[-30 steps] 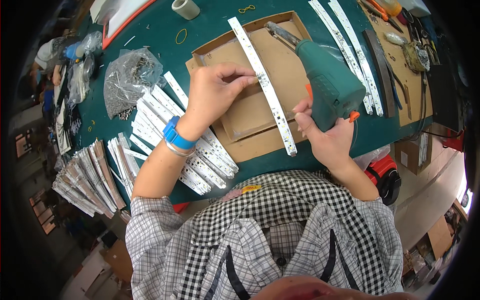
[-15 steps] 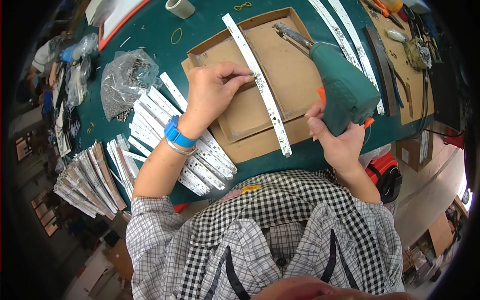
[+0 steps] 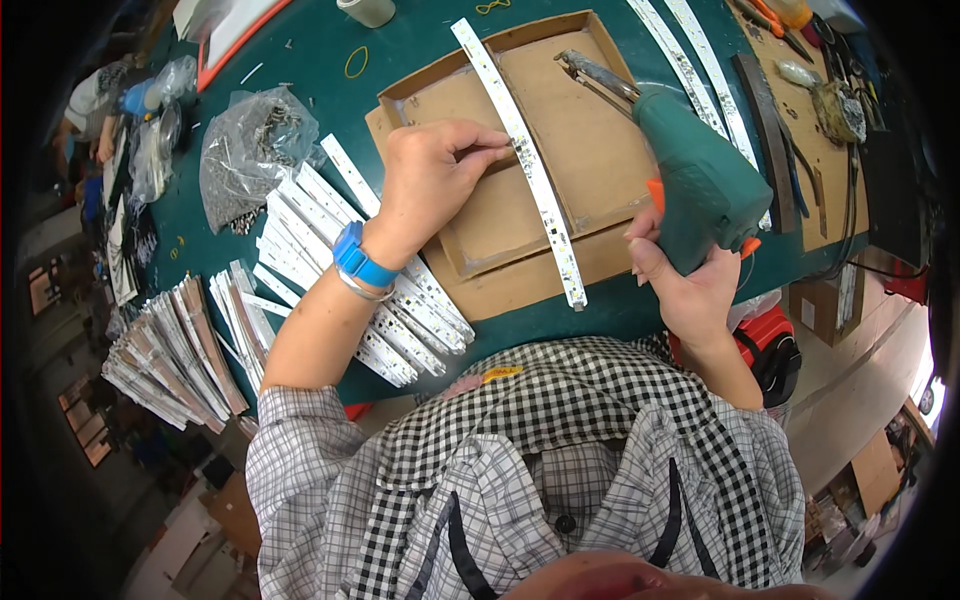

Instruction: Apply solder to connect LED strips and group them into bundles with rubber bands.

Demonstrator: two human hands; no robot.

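A long white LED circuit board strip (image 3: 545,205) lies across the shallow cardboard box (image 3: 462,262), its near end reaching past the box's front edge. My left hand (image 3: 435,180) is closed in a pinch, thumb and forefinger touching the strip's left edge near its middle. Whatever small thing is between those fingertips is too hidden to name. A green pistol-shaped soldering gun (image 3: 695,165) with an orange trigger is gripped by my right hand (image 3: 690,290). Its metal tip points up and left over the box's far right part, apart from the strip.
Many white LED strips (image 3: 330,215) lie fanned left of the box, with wrapped bundles (image 3: 175,355) further left. A clear bag of small metal parts (image 3: 250,165) lies behind them. More strips (image 3: 690,65) and hand tools (image 3: 800,150) are at right. A person (image 3: 95,105) is far left.
My right hand and the soldering gun have shifted slightly right and nearer to me. My left hand keeps its pinch at the strip's edge.
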